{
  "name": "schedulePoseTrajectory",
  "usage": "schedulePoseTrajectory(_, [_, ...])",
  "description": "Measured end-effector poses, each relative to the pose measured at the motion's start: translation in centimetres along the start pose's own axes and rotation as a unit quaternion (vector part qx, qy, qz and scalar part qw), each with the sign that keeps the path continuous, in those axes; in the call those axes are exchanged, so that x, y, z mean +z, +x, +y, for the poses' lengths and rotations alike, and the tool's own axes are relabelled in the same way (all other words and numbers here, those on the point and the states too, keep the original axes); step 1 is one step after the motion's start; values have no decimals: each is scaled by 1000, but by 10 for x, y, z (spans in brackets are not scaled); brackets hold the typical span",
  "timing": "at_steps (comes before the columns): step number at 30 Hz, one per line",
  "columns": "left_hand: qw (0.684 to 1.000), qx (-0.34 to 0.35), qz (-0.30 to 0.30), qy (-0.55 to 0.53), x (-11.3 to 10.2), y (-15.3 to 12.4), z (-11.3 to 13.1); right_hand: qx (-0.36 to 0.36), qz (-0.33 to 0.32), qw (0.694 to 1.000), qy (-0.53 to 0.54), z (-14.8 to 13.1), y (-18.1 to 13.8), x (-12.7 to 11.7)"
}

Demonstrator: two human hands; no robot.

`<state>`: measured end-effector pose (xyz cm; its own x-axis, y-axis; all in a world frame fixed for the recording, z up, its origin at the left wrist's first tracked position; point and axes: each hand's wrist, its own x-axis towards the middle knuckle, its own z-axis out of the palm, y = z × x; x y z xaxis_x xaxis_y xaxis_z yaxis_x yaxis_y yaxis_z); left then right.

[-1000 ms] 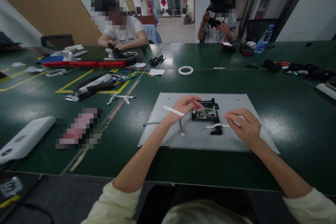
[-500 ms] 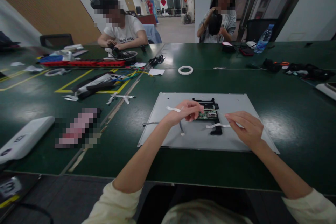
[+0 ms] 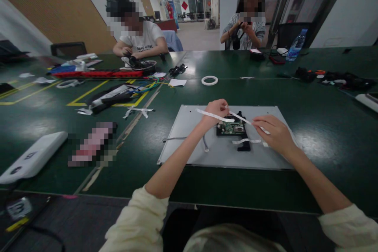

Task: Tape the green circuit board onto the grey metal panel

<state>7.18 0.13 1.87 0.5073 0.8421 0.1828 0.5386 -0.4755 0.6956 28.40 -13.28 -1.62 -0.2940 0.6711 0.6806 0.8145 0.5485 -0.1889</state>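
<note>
A short strip of white tape [image 3: 241, 117] is stretched between my two hands, above a green circuit board [image 3: 230, 127]. My left hand [image 3: 217, 109] pinches its far end; my right hand [image 3: 274, 133] pinches the near end, with a bit of tape sticking out past the fingers. Another white strip [image 3: 214, 115] lies across my left wrist and reaches towards the board. The circuit board sits in a black bracket [image 3: 244, 144] on a light grey panel [image 3: 180, 153]. A further strip [image 3: 247, 141] crosses the bracket's lower arm. Left of the board, a grey cable [image 3: 204, 143] runs over the panel.
Beyond the panel lies a roll of white tape [image 3: 209, 80]. To the left are a pink blurred item [image 3: 93, 144], a white device [image 3: 34, 157] and a dark bundle with wires [image 3: 110, 97]. Two people sit across the green table, near a water bottle [image 3: 296, 46].
My left hand has moved up and away over the panel. The tape between my hands now shows pulled out, and the strip on my wrist shows longer. Opposite right, a person's hands shifted.
</note>
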Motion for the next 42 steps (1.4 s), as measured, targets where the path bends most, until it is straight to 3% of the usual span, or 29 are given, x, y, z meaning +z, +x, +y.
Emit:
schedulePoseTrajectory(3, [992,48,20,115,5,16,10,27,-18,999,-20,11,-1,5])
schedulePoseTrajectory(7, [981,76,15,175,14,28,13,52,-46,997,-25,18,-3,11])
schedulePoseTrajectory(19, [990,29,14,137,39,38,-21,91,-85,992,-6,22,-4,22])
schedulePoseTrajectory(42, [978,71,3,196,46,39,-24,74,-128,988,-53,19,-3,25])
